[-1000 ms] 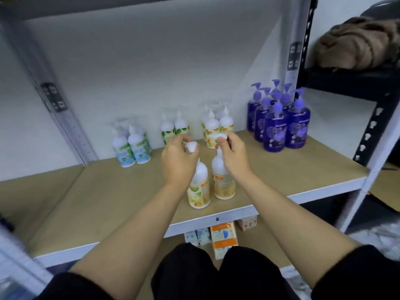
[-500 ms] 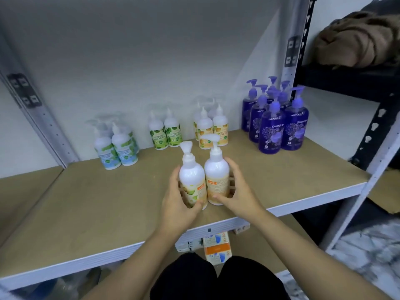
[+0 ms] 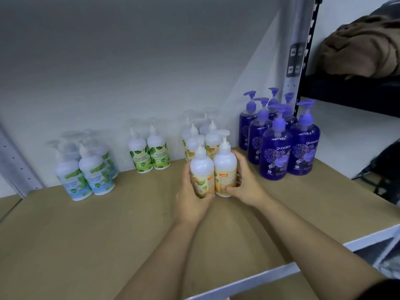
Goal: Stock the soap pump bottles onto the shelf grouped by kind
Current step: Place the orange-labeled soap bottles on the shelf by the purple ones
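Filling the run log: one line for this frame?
left hand: grips orange-label bottle | right hand: grips second orange-label bottle | both upright, side by side, before orange group

On the flat brown board shelf [image 3: 108,234], four bunches of pump bottles stand along the far wall. The white bottles with blue-green labels [image 3: 86,176] are far left. The white bottles with green leaf labels [image 3: 149,154] come next, then the white bottles with orange labels [image 3: 194,144]. The purple see-through bottles [image 3: 279,144] are far right. Two white pump bottles [image 3: 213,172] stand side by side just in front of the orange bunch, with the left hand [image 3: 190,200] and right hand [image 3: 246,185] on either side.
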